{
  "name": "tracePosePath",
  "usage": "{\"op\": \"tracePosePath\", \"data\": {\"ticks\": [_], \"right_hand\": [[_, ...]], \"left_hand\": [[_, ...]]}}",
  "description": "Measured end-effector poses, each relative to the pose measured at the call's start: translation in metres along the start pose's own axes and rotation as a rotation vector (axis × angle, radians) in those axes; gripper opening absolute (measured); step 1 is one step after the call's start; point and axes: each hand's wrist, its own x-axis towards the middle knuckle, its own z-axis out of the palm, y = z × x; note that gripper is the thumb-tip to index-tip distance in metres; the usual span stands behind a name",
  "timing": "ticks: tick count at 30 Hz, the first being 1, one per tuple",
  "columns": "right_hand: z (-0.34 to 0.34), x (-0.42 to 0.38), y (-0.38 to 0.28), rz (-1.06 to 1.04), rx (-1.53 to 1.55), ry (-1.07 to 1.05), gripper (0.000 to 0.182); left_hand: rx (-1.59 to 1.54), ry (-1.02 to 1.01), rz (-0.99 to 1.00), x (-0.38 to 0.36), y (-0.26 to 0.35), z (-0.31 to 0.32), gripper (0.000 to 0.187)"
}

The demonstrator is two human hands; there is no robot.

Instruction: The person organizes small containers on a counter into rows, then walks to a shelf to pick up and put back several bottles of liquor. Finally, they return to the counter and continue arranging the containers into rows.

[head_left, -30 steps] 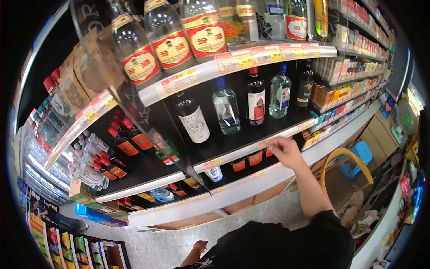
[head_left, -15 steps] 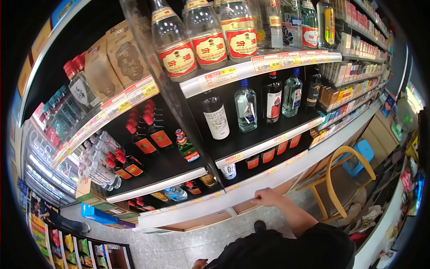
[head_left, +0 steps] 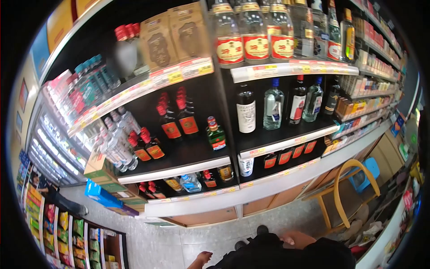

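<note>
My left hand (head_left: 204, 257) hangs low at the bottom of the view, over the grey tiled floor. Its fingers are curled in, and nothing shows in them. Close against my dark clothing is my right hand (head_left: 293, 239), its fingers smeared by motion. Neither hand touches the shelves. In front stands a black shelf unit with liquor bottles: a white-labelled bottle (head_left: 246, 110), a clear blue-capped bottle (head_left: 273, 105) and a small green bottle (head_left: 216, 134). Higher up are large clear bottles with red and yellow labels (head_left: 230, 49).
A wooden chair (head_left: 340, 193) and a blue stool (head_left: 369, 169) stand at right. Cigarette packs (head_left: 374, 85) fill racks behind them. At lower left are a snack shelf (head_left: 58, 233), a blue carton (head_left: 99, 192) and a person (head_left: 60, 199) in dark clothing.
My right hand has drawn back from before the lower cabinet to my body. My left hand shows more. The view has turned left, so the shelves sit farther right.
</note>
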Motion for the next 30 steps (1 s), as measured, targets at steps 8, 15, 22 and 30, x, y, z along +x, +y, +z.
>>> {"op": "tracePosePath", "data": {"ticks": [8,15,22,30], "right_hand": [[0.029,-0.121,0.077,-0.487,0.514,0.081,0.015],[-0.006,0.097,0.098,0.106,0.460,-0.134,0.029],[-0.062,-0.031,-0.098,0.192,0.164,0.130,0.040],[-0.107,-0.064,-0.120,-0.329,-0.427,0.076,0.032]], "left_hand": [[-0.040,0.041,-0.129,-0.010,-0.039,-0.023,0.035],[0.233,-0.220,-0.040,0.033,-0.127,-0.037,0.056],[-0.147,0.064,-0.029,-0.012,-0.019,0.026,0.036],[0.173,0.082,0.138,-0.029,-0.020,0.046,0.041]]}}
